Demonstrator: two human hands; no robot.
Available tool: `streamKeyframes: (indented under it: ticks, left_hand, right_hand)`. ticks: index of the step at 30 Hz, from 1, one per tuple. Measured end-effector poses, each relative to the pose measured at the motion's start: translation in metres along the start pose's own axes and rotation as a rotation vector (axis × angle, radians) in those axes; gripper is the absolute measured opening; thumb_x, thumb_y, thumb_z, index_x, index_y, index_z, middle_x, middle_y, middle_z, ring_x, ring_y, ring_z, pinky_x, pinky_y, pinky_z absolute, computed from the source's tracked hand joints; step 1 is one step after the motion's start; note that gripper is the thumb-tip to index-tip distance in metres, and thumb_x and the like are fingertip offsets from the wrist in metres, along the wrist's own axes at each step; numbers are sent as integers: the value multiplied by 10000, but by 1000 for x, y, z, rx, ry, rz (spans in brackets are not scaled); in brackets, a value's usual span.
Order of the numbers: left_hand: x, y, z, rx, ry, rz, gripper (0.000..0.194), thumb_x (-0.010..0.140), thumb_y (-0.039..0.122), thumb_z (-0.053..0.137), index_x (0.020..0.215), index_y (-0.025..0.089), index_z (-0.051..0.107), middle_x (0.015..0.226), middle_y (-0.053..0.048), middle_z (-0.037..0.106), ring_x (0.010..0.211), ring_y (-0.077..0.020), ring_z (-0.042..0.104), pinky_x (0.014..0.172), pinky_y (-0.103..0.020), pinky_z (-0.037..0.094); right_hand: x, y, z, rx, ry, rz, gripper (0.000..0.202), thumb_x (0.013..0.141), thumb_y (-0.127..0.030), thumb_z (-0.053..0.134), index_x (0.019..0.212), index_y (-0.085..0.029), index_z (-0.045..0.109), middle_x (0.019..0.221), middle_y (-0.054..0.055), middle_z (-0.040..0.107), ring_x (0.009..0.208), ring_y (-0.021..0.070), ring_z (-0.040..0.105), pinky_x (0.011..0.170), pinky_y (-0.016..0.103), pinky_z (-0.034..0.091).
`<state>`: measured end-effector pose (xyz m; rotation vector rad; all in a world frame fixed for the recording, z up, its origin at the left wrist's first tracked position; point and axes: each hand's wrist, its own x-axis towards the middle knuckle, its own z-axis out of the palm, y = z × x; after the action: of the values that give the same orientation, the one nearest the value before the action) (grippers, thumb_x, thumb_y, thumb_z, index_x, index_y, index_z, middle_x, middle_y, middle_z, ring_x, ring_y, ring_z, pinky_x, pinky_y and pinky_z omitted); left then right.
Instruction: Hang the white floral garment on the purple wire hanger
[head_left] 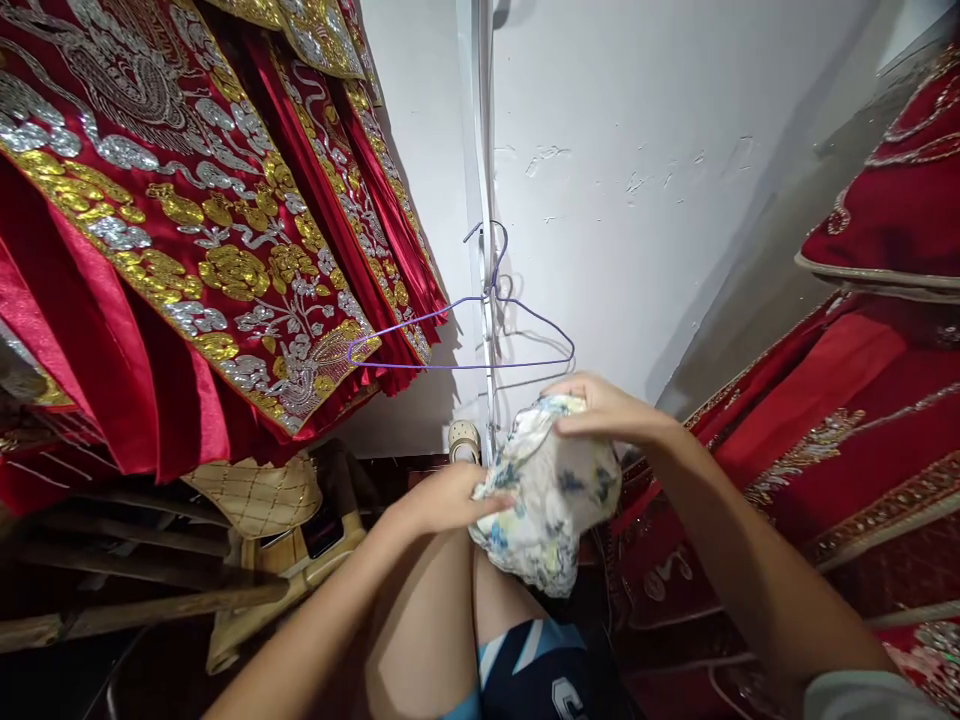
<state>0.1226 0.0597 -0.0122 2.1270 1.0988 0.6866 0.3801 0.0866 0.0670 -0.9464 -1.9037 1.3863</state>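
Observation:
A white cloth garment point(551, 490) with a blue and yellow floral print hangs bunched above my lap; its exact kind is unclear. My left hand point(457, 497) pinches its left edge, the thumb lying over the fabric. At the upper right edge, my right hand point(600, 408) grips it with the thumb in front and the fingers behind. Just above both hands, a purple wire hanger point(465, 366) hangs bare by its hook from a narrow white strip point(480, 150) on the wall. Neither hand touches the hanger.
Red dresses with gold and silver embroidery point(240, 270) hang at the left. More red beaded garments point(862, 400) fill the right side. A wooden chair point(300, 590) with a gold quilted bag point(255, 495) stands at lower left. A cream clog point(464, 440) shows below the wall.

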Motion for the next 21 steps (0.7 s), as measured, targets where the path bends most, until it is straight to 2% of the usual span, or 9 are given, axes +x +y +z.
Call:
streamKeyframes:
  ticks: [2,4,6,8,11,13,15,18,21]
  left_hand:
    - [-2,-14,-23,191,-112,-17,434,850,588,594,665,199,641,592,-9,606,533,-167,524,526,-253,345]
    - [-6,-25,-48,344,-80,-89,392,877,542,562,717,198,659,622,-29,628,556,-180,529,546,-260,314]
    - [-11,-30,-69,403,-52,-159,373,873,531,558,736,200,663,648,-34,645,571,-188,540,552,-261,307]
    - [-20,-31,-82,394,-99,-184,352,861,524,570,751,201,660,671,-21,656,586,-187,544,549,-252,316]
    - [-33,-35,-91,421,-123,-213,329,843,489,594,702,198,652,627,-13,634,552,-176,522,533,-253,330]
    - [-38,-39,-97,524,-25,-203,319,857,446,575,661,205,650,609,-34,633,549,-190,540,561,-273,378]
    - [-38,-42,-105,630,106,-127,264,867,388,546,705,219,668,692,-70,680,638,-230,612,661,-312,459]
    - [-28,-34,-114,706,236,4,224,877,317,476,885,210,672,995,-136,726,938,-306,673,885,-420,504]
    - [-13,-7,-117,685,338,67,251,913,289,396,935,175,618,1329,-185,611,1249,-331,562,1059,-478,430]
  right_hand:
    - [14,7,-14,-154,324,-143,84,664,-196,689,598,-181,640,558,-26,557,524,132,506,517,244,373]
    - [34,22,-18,-244,498,-227,54,678,-210,689,728,-189,682,662,-12,609,617,155,558,608,267,417]
    - [59,40,-15,-276,546,-267,297,701,-249,689,996,-213,708,943,38,697,844,211,624,771,319,455]
    - [81,56,-10,-265,542,-285,362,751,-277,632,1105,-225,687,1105,61,694,1011,237,611,888,350,434]
    - [99,71,-6,-247,522,-245,190,784,-273,516,817,-190,684,834,38,688,840,211,601,786,311,432]
    - [96,75,-8,-285,552,-211,155,759,-267,517,655,-190,602,650,1,590,671,173,521,651,277,381]
    - [83,77,-12,-328,588,-187,162,754,-267,528,614,-192,559,587,-20,512,602,148,445,580,267,311]
    - [57,71,-18,-352,650,-174,214,773,-278,515,576,-195,514,556,-32,448,570,132,391,554,268,266]
    - [37,59,-21,-383,731,-137,252,773,-294,528,545,-201,474,531,-41,411,553,128,376,545,265,263]
